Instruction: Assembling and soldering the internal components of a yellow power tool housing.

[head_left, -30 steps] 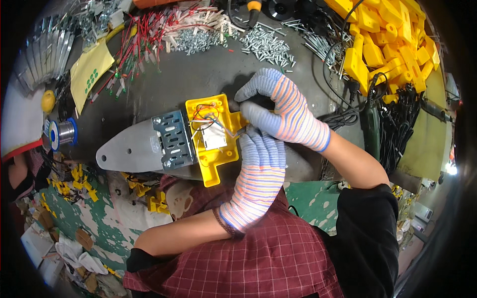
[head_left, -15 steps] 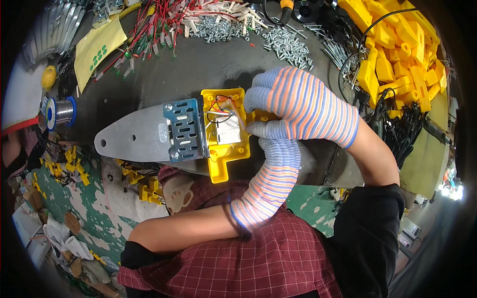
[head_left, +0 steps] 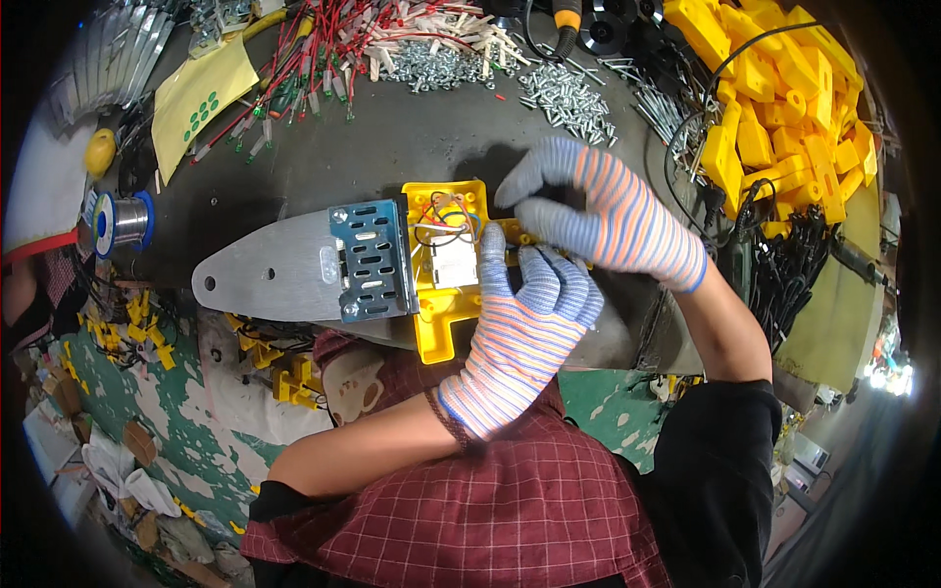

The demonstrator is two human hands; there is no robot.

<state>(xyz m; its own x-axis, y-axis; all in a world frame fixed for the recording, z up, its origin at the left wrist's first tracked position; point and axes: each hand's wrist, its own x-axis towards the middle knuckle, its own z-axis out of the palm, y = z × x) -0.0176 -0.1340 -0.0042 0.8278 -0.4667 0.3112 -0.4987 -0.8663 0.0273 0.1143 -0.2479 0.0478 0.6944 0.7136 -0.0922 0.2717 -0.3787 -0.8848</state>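
Striped knit gloves cover both hands. Left hand, fingers extended and loosely spread, rests on the right edge of the yellow plastic housing, pressing it to the desk rather than gripping it. Right hand, just above the left, is curled with thumb and forefinger pinched together at the housing's upper right corner; what lies between the fingertips cannot be told. Inside the open housing, directly left of both hands, sit a white component and looped thin wires. Attached to the housing's far side from the hands is a blue-grey slotted metal bracket, from which a flat tapered metal plate extends further left. Beyond the hands, toward the desk's far edge, lie heaps of silver screws and red-sleeved wire leads. To the right of the right hand is a pile of yellow plastic parts; far left stands a solder spool
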